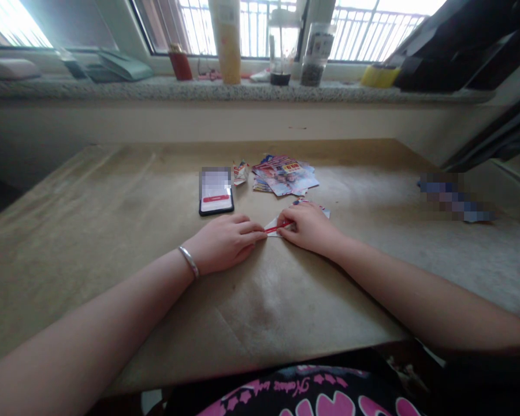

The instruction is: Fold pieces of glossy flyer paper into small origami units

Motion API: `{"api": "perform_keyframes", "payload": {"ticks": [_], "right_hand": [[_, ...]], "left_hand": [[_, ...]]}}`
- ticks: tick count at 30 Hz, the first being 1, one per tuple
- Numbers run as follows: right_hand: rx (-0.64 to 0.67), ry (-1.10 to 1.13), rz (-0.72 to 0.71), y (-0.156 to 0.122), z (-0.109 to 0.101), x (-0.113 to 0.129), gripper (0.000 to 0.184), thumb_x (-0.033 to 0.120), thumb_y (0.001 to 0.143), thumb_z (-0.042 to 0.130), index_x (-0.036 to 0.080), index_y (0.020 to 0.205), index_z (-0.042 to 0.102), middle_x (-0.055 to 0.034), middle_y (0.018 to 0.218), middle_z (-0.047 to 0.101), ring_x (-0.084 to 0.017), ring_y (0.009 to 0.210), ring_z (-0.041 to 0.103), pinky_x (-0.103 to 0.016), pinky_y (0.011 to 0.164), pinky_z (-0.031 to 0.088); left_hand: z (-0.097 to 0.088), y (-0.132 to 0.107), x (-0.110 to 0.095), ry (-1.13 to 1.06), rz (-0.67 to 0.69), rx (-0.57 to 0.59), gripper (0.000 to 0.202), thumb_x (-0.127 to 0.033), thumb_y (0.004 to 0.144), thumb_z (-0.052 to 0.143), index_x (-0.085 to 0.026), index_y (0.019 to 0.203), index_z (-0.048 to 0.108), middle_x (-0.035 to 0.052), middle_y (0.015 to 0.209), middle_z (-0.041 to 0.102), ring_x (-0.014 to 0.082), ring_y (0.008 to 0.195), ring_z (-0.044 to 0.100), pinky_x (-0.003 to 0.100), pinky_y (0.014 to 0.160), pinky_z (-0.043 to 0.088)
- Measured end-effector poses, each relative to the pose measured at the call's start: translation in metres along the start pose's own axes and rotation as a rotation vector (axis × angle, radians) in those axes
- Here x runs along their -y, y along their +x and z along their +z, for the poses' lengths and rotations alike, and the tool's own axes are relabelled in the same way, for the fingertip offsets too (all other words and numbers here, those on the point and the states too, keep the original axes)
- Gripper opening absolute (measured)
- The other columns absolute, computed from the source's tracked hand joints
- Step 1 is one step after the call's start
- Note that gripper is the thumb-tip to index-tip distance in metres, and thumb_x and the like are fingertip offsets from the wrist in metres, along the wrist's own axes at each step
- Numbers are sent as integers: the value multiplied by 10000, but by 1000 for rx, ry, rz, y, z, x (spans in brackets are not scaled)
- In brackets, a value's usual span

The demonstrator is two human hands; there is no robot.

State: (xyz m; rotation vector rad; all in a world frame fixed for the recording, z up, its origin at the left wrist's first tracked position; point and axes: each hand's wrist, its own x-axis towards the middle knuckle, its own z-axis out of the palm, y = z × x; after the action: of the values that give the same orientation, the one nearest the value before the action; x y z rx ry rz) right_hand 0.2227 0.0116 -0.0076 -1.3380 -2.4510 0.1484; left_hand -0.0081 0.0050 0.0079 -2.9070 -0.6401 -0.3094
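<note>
A small piece of folded paper [272, 226], white with a red strip along its fold, lies on the table between my two hands. My left hand [225, 242], with a silver bangle at the wrist, has its fingers pressed together on the paper's pointed left tip. Closed around the paper's middle, my right hand [308, 226] holds it by thumb and fingers near the red strip. Part of the sheet shows beyond the right knuckles, the rest being hidden under that hand.
Just behind my hands are a phone [216, 190] with a lit screen, a small folded paper piece [241, 172] and a pile of printed colour leaflets [286, 174]. A blurred item [455, 197] lies at the right. Bottles and boxes line the stone windowsill [147, 89].
</note>
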Motion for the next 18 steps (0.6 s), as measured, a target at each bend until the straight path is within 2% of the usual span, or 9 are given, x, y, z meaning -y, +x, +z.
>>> {"api": "perform_keyframes", "payload": {"ticks": [3, 7, 13, 18], "right_hand": [[-51, -36, -139, -2, 2, 0, 121, 245, 817, 565, 223, 842, 682, -39, 904, 671, -212, 884, 525, -332, 802, 340], [-65, -80, -323, -4, 4, 0, 205, 195, 870, 505, 246, 925, 695, -22, 925, 682, -199, 889, 507, -334, 814, 325], [-70, -136, -404, -4, 1, -1, 218, 196, 884, 501, 253, 954, 700, -21, 885, 684, -185, 834, 494, -331, 784, 314], [-65, -181, -449, -3, -4, 0, 216, 211, 887, 500, 257, 967, 696, -15, 858, 687, -201, 910, 489, -348, 828, 303]], "left_hand": [[0, 0, 0, -3, -5, -5, 313, -176, 893, 439, -175, 1152, 615, 51, 1089, 672, 195, 937, 578, 321, 804, 500], [1, -1, 0, -13, -13, 1, 318, -178, 889, 450, -180, 1167, 604, 46, 1106, 665, 195, 952, 575, 326, 819, 500], [2, 0, 1, -9, 2, -16, 305, -190, 897, 447, -176, 1157, 606, 60, 1078, 669, 196, 936, 574, 329, 803, 499], [3, -1, 2, -8, -2, -7, 307, -192, 896, 440, -178, 1154, 605, 61, 1082, 667, 198, 935, 569, 329, 803, 497]]}}
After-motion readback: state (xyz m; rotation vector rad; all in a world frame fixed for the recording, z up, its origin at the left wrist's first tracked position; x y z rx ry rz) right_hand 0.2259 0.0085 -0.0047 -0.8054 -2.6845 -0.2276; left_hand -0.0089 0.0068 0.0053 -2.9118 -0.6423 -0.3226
